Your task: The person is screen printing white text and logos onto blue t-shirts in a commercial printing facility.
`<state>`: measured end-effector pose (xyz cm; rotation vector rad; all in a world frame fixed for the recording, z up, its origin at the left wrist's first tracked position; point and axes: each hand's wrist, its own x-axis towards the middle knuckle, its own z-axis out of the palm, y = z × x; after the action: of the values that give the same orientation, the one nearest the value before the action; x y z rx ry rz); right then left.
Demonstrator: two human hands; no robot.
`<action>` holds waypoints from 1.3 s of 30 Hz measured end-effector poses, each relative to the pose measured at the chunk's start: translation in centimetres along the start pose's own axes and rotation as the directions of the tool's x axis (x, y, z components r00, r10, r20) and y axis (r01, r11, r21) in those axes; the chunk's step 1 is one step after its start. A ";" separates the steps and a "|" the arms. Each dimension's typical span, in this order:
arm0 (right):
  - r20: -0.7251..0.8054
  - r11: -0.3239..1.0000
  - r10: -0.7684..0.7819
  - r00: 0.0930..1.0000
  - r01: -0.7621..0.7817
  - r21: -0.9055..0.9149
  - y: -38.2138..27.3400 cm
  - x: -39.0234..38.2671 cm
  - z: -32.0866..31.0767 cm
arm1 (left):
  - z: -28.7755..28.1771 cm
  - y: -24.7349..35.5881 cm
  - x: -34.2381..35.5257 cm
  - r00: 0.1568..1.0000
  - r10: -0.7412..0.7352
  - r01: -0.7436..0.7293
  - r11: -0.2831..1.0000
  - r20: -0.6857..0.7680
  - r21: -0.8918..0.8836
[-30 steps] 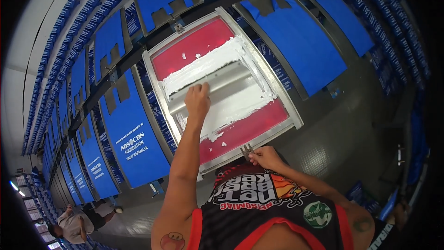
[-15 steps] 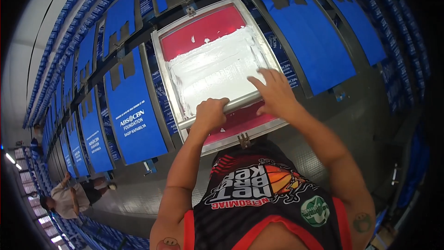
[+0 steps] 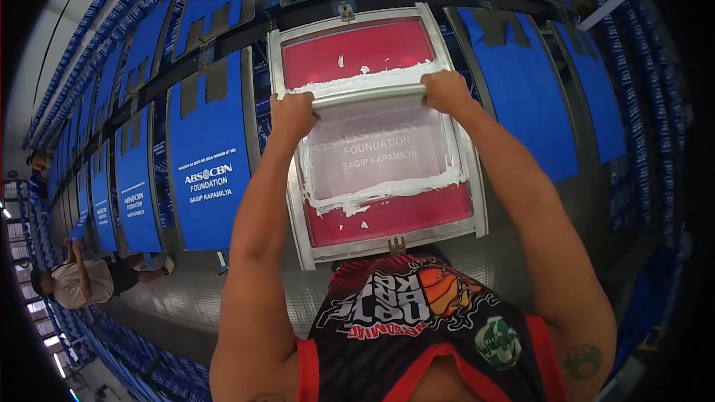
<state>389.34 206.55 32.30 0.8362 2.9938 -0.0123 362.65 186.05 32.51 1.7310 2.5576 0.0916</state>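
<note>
A screen printing frame (image 3: pixel 293 201) with a metal border and red mesh lies in front of me. Across its upper part runs a long squeegee (image 3: pixel 370 95), gripped at both ends. My left hand (image 3: pixel 293 113) is closed round its left end; my right hand (image 3: pixel 447 92) is closed round the right end. White ink (image 3: pixel 376 76) is banked along the far side of the squeegee, and a ragged white band (image 3: pixel 387 190) lies near the frame's close end. Between them the mesh is thinly coated, with pale lettering showing through.
Blue cut bag panels (image 3: pixel 211 119) on dark boards stand in rows left of the frame, with another blue panel (image 3: pixel 525 104) to the right. A metal hinge clip (image 3: pixel 345 12) sits at the frame's far edge. At the far left stands another person (image 3: pixel 83 281).
The squeegee has moved from the frame's near end to its far part, clearing the thick white ink from the middle. My right hand, spread before, now grips the squeegee.
</note>
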 end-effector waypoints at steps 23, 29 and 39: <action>0.027 0.992 0.087 0.996 -0.089 0.093 -3.6 -13.1 2.2 | 4.7 4.7 -15.7 0.977 0.039 -0.067 0.989 -0.209 -0.131; 0.153 1.000 0.023 0.988 -0.020 -0.019 1.5 5.8 -3.0 | -2.4 0.7 3.6 0.969 -0.128 0.127 0.992 0.210 0.023; 0.570 0.662 0.062 0.819 -0.461 0.591 -8.6 -14.6 -2.0 | -0.9 3.8 11.2 0.944 0.289 -0.221 0.913 0.161 -0.344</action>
<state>397.34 191.70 34.80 1.0963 2.2672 -1.2545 361.97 197.81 33.55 1.8231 2.0237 0.3033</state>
